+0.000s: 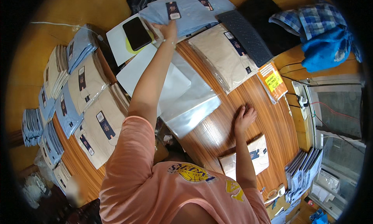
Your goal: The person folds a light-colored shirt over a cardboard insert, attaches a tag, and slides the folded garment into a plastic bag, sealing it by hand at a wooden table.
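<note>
My left arm stretches far across the wooden table, and my left hand is at the near edge of a folded light-blue garment with a dark tag. The fingers seem closed on that edge, partly hidden by it. More folded blue garments lie beside it. My right hand rests on the bare tabletop at the right, fingers apart and slightly bent, holding nothing. Nearer me, beside my right forearm, lies a bagged beige garment. Clear plastic bags and white sheets lie between my arms.
A black phone lies beyond the sheets. Stacks of bagged beige garments and blue ones fill the left. At the far right are a keyboard, a bagged beige garment and an orange packet. Blue garments are stacked near the window.
</note>
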`<control>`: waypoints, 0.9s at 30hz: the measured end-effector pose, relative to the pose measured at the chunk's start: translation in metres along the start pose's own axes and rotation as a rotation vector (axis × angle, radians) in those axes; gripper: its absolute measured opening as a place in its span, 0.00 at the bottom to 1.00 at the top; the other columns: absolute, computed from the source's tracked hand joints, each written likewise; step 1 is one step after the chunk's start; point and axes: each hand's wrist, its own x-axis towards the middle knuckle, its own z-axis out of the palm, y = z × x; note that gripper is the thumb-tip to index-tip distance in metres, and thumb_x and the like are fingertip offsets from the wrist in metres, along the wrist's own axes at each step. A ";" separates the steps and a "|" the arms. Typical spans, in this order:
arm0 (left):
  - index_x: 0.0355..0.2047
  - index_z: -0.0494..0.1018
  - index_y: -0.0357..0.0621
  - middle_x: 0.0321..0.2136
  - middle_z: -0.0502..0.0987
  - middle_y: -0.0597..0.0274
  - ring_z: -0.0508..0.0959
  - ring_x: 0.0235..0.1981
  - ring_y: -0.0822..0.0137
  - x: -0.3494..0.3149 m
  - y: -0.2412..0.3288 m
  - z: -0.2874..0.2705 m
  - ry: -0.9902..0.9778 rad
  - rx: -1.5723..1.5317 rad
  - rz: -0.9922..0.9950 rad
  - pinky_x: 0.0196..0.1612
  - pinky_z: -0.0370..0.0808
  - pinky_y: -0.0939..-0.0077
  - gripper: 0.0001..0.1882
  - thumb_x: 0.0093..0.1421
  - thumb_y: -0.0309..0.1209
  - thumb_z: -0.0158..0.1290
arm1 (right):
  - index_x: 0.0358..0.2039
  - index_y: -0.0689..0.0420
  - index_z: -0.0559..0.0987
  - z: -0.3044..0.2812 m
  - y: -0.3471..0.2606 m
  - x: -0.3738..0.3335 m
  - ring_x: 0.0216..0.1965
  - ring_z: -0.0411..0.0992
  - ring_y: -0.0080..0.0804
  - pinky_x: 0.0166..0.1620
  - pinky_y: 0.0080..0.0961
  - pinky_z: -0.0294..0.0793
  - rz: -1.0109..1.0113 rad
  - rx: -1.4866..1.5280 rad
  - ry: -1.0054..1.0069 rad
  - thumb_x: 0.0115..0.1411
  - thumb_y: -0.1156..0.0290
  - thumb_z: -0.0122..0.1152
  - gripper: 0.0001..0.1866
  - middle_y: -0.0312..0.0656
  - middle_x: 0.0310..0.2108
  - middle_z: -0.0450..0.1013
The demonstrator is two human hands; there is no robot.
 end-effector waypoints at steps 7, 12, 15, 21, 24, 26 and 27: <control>0.62 0.41 0.32 0.55 0.52 0.23 0.56 0.58 0.38 -0.014 -0.014 -0.013 -0.012 0.531 0.160 0.60 0.55 0.58 0.44 0.54 0.42 0.50 | 0.43 0.58 0.71 -0.009 -0.008 0.005 0.48 0.61 0.48 0.53 0.43 0.56 0.005 0.051 0.001 0.58 0.65 0.51 0.15 0.49 0.43 0.65; 0.60 0.36 0.26 0.59 0.41 0.24 0.47 0.61 0.37 0.002 -0.021 -0.023 0.087 0.610 0.188 0.62 0.45 0.54 0.46 0.57 0.47 0.48 | 0.42 0.57 0.71 -0.005 -0.015 0.007 0.49 0.60 0.48 0.54 0.43 0.55 0.025 0.037 0.024 0.58 0.64 0.51 0.14 0.48 0.44 0.64; 0.59 0.32 0.22 0.60 0.35 0.28 0.39 0.63 0.41 -0.030 -0.023 -0.022 -0.034 0.575 0.309 0.64 0.37 0.57 0.47 0.59 0.48 0.45 | 0.42 0.56 0.72 -0.004 -0.015 0.005 0.49 0.60 0.47 0.54 0.43 0.54 0.060 0.046 -0.026 0.58 0.64 0.51 0.14 0.48 0.45 0.64; 0.58 0.49 0.35 0.56 0.52 0.52 0.51 0.59 0.60 -0.205 0.009 -0.018 -0.406 -0.004 -0.316 0.62 0.43 0.65 0.35 0.60 0.45 0.47 | 0.42 0.56 0.72 -0.006 -0.008 0.003 0.50 0.60 0.45 0.54 0.42 0.55 0.053 0.055 0.048 0.58 0.63 0.51 0.14 0.46 0.44 0.65; 0.41 0.64 0.42 0.34 0.62 0.65 0.61 0.39 0.70 -0.198 0.006 -0.006 -0.579 -0.072 -0.635 0.52 0.57 0.67 0.16 0.60 0.41 0.47 | 0.42 0.56 0.71 -0.004 -0.012 0.003 0.50 0.59 0.45 0.53 0.41 0.55 0.037 0.083 0.049 0.57 0.64 0.52 0.14 0.46 0.44 0.64; 0.42 0.63 0.39 0.38 0.61 0.61 0.61 0.42 0.66 -0.191 0.040 0.014 -0.687 -0.299 -0.768 0.53 0.59 0.60 0.17 0.60 0.40 0.47 | 0.42 0.57 0.71 -0.001 -0.005 0.004 0.50 0.59 0.45 0.53 0.41 0.55 0.040 0.056 0.071 0.57 0.63 0.51 0.15 0.47 0.45 0.64; 0.42 0.61 0.38 0.39 0.60 0.58 0.61 0.44 0.62 -0.194 0.063 0.026 -0.712 -0.318 -0.771 0.54 0.58 0.56 0.17 0.60 0.39 0.46 | 0.42 0.57 0.70 -0.001 -0.002 0.002 0.50 0.59 0.45 0.53 0.41 0.55 0.040 0.043 0.074 0.57 0.63 0.51 0.15 0.47 0.45 0.64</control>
